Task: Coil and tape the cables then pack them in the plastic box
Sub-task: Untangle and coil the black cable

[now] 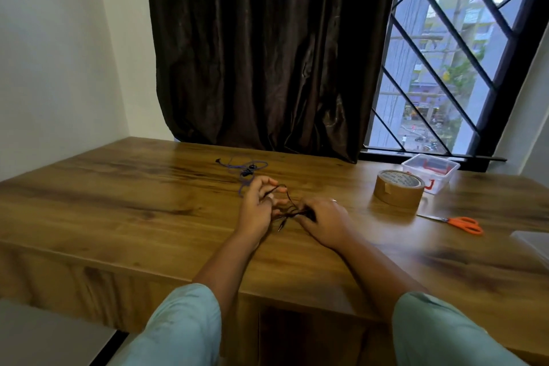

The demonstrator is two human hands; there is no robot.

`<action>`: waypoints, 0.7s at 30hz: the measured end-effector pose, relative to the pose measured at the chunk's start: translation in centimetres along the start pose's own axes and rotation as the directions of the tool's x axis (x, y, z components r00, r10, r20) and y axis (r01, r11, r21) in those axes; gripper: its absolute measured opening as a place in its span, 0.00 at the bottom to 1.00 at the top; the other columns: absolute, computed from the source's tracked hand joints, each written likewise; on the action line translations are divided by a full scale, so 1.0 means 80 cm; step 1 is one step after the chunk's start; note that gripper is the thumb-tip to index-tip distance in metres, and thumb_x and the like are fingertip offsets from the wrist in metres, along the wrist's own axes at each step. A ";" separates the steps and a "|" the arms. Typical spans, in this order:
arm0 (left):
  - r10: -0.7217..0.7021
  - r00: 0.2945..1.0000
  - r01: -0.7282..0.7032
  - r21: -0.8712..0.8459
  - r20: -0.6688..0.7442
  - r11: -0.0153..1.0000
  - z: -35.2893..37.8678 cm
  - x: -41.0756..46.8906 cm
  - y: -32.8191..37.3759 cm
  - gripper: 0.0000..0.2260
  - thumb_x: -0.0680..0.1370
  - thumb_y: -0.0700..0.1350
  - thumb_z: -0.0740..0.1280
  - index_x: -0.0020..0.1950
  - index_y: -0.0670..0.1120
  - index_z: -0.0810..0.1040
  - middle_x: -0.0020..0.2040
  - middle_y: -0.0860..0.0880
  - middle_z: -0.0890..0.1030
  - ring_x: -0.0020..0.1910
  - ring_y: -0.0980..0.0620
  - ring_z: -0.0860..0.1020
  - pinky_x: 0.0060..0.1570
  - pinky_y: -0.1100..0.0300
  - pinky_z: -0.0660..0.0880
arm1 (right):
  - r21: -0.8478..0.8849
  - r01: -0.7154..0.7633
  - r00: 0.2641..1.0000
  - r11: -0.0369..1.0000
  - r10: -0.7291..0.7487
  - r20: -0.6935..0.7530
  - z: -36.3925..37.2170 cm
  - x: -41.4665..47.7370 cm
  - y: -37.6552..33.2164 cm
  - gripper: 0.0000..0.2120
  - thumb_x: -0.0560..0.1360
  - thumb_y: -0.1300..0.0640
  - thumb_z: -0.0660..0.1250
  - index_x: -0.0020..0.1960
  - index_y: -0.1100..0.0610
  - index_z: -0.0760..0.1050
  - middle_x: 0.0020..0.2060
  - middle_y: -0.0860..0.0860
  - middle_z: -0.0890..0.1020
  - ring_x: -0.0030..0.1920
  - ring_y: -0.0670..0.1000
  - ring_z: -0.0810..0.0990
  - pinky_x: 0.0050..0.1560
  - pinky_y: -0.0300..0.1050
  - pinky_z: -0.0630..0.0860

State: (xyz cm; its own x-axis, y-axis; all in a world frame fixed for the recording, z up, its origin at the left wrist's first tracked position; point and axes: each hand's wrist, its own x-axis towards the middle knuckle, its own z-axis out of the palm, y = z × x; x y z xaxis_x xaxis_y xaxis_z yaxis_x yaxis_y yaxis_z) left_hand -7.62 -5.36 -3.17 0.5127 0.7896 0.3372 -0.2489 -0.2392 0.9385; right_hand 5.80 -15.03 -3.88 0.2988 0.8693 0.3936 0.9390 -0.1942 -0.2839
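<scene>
Hands work at the middle of the desk, toward its near edge. Left hand is raised slightly, its thumb and forefinger pinched on a loop of a thin black cable, the other fingers curled loosely. Right hand lies knuckles up just beside it, fingers closed around the bunched strands of the same cable; a ring shows on one finger. A plug end of the black cable hangs between the two hands, near the desk surface.

A second cable, purple, lies loose and uncoiled on the desk beyond the left hand, toward the far edge by the dark curtain.

Toward the far right corner sits a roll of brown tape, lying flat. Touching or just behind it stands a clear plastic box, open, with something red inside; contents cannot be made out. Orange-handled scissors lie nearer the right edge, closed, apart from the tape. A pale flat object is cut off at the right edge. Light blue sleeves cover both upper forearms.
</scene>
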 end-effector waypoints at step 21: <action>0.311 0.946 -0.248 0.827 0.094 0.505 0.032 0.138 -0.029 0.26 0.76 0.65 0.52 0.40 0.45 0.75 0.33 0.48 0.77 0.34 0.48 0.76 0.32 0.55 0.70 | 0.433 -0.271 0.845 0.860 0.428 -0.321 -0.008 0.070 0.091 0.54 0.69 0.74 0.63 0.73 0.33 0.37 0.53 0.53 0.78 0.50 0.51 0.79 0.43 0.46 0.79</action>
State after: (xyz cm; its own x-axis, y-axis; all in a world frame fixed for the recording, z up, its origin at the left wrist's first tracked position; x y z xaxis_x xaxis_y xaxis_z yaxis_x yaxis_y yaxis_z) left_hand 0.72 2.44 -1.41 0.4846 0.6194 0.6177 0.4266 -0.7838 0.4513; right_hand 14.39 -11.87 -3.17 0.7087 0.5061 0.4916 0.6526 -0.2056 -0.7292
